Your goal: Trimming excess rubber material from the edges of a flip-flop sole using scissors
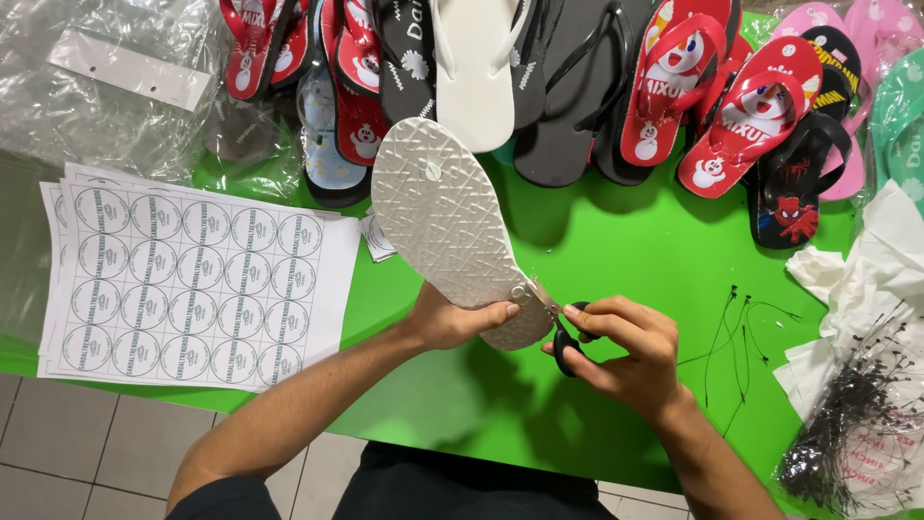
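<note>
Left hand gripping a white flip-flop by the heel, sole up, right hand closed on black scissors.

The scissor tips touch the heel end, above the green table near the middle. Stacked sheets of round stickers lie off to the left, a row of colourful flip-flops runs along the far edge, and loose black tag strings sit to the right.
</note>
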